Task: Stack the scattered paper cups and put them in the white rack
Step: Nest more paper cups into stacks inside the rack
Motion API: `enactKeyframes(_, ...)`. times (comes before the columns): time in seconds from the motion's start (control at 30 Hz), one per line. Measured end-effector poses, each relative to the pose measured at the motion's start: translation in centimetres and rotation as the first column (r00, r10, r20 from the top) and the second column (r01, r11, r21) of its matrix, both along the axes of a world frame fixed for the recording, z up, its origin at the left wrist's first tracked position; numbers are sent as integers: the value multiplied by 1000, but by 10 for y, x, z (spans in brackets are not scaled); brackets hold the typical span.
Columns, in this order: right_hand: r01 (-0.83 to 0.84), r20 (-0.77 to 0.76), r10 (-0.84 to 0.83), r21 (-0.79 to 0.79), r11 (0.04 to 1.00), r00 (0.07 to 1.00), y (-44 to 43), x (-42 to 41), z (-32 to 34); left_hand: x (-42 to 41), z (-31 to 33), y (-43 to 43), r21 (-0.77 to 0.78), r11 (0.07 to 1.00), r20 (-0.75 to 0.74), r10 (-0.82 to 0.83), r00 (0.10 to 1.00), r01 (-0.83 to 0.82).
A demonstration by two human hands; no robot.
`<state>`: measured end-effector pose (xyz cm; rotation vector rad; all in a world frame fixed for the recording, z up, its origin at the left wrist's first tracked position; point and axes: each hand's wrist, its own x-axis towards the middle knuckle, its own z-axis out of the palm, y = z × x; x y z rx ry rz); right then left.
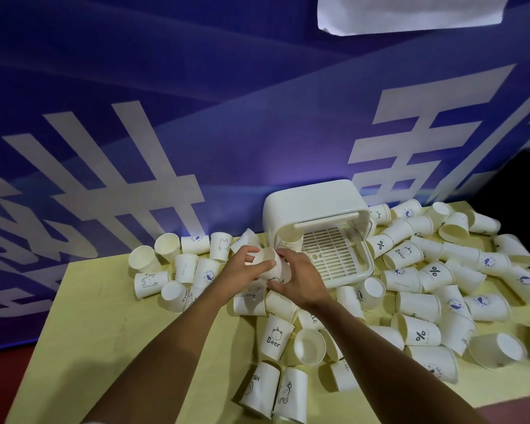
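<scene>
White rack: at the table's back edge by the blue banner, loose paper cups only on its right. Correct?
No. The head view shows loose paper cups on both sides of the white rack, left as well as right. The rest holds: it stands at the table's back edge by the blue banner.

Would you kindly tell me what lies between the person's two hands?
The head view shows paper cups there, gripped by the left hand on one side and the right hand on the other.
</scene>
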<state>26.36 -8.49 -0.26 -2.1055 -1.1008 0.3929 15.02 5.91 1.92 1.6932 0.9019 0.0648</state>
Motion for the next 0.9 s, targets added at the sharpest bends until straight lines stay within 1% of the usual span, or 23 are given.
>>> enactKeyframes(0.07, 38, -26, -37, 32, 999, 999, -5, 5, 0, 0, 0, 0, -53, 999, 22, 16, 1000, -15)
enactKeyframes(0.13, 96, -72, -90, 82, 992, 993, -11, 13, 0, -3, -1, -1, -61, 998, 7, 23, 1000, -22)
enactKeyframes(0.27, 288, -205, -255, 153, 945, 945, -21, 25, 1, -12, -14, 1, 33, 999, -144, 29, 989, -25)
enactKeyframes(0.33, 332, -221, -293, 161, 930, 930, -22, 30, 0, -16, -18, 0, 69, 998, -215, 16, 977, -2)
enactKeyframes(0.5, 326, -177, -305, 108, 939, 936, -17, 36, -8, -24, -24, -5, 122, 988, -309, -55, 949, 97)
enactKeyframes(0.63, 327, -191, -305, 93, 941, 933, -14, 37, -13, -31, -28, -7, 129, 983, -342, -80, 936, 131)
enactKeyframes(0.73, 292, -185, -279, 47, 955, 942, -14, 37, -19, -37, -32, -9, 127, 980, -347, -98, 933, 150)
enactKeyframes(0.9, 286, -60, -293, -103, 953, 954, -15, 34, -26, -45, -39, -13, 131, 976, -360, -119, 925, 176)
